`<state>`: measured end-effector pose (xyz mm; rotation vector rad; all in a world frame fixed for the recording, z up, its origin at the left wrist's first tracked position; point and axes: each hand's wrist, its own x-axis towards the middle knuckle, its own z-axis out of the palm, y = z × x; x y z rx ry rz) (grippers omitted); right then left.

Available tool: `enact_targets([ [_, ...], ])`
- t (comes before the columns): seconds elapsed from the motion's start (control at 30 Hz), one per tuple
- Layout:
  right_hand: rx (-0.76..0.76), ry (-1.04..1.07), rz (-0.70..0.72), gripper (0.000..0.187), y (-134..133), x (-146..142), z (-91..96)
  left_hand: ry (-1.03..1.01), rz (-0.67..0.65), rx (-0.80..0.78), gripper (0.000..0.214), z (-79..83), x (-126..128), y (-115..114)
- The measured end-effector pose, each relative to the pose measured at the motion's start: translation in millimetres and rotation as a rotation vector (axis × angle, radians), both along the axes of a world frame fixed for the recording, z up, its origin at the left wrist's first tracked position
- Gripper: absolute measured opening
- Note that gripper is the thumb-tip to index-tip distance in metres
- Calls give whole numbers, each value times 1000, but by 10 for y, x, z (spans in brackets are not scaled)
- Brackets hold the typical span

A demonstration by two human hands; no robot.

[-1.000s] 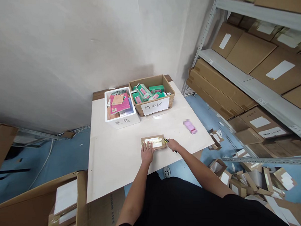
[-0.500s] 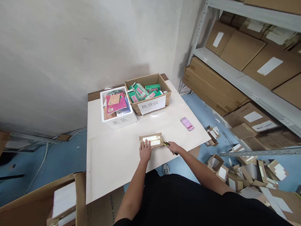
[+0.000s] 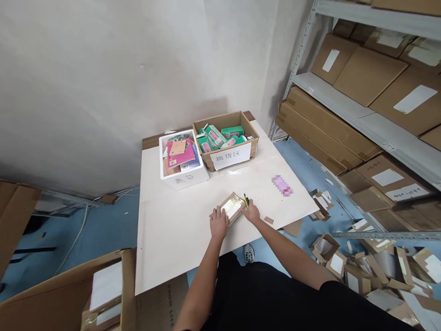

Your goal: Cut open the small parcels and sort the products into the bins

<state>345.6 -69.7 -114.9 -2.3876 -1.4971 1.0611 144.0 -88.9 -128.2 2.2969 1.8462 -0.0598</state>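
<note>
A small flat cardboard box [image 3: 232, 206] with a white label and shiny tape sits at an angle near the table's front edge. My left hand [image 3: 218, 223] grips its left end, with fingers over the top. My right hand [image 3: 251, 212] is closed around a yellow and black utility knife [image 3: 246, 200], whose upper end points up and away from me. The fingers of that hand also meet the box's right end. A small cardboard scrap [image 3: 268, 220] lies on the white tabletop [image 3: 172, 235] to the right of my right hand.
At the table's back stand a white foam box [image 3: 186, 178] of books and a carton [image 3: 232, 158] holding green and pink packages. A blurred pink item [image 3: 282, 185] lies to the right. Shelves [image 3: 348, 100] of cartons rise on the right; opened boxes [image 3: 368, 266] litter the floor.
The small box has turned, its right end swinging away from me. My right hand has brought the knife upright beside it. A cardboard scrap now shows on the table. The view has shifted slightly.
</note>
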Motion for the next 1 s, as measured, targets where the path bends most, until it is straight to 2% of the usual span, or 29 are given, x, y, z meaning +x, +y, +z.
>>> enact_targets([
  [0.07,-18,-12,34,53,218,-30,52,12,-24,-10,53,13,-169,10],
  [0.17,-61,2,11,57,482,-80,113,26,-49,-84,55,35,-298,-31],
  [0.27,-88,44,-12,53,625,-134,130,18,-100,-171,51,69,-320,-64],
  [0.33,-73,79,-2,50,632,-141,123,0,-112,-175,50,98,-345,-14],
  [0.43,-49,146,-38,45,460,-142,78,-11,-137,-139,68,137,-423,213],
  [0.5,-49,159,-52,47,225,-188,11,-10,-227,-170,81,146,-477,421],
  [0.57,-61,146,-3,53,-37,-274,-79,3,-321,-226,87,129,-514,599],
  [0.63,-77,142,24,56,-226,-350,-161,25,-348,-257,89,83,-526,689],
  [0.7,-98,126,15,58,-261,-363,-197,49,-294,-255,89,15,-504,670],
  [0.77,-100,69,3,60,-132,-300,-168,62,-203,-229,86,-60,-439,566],
  [0.83,-64,-11,21,62,105,-191,-90,65,-137,-206,82,-121,-337,430],
  [1.0,-23,-118,95,64,647,65,135,31,-163,-191,51,-149,-91,224],
])
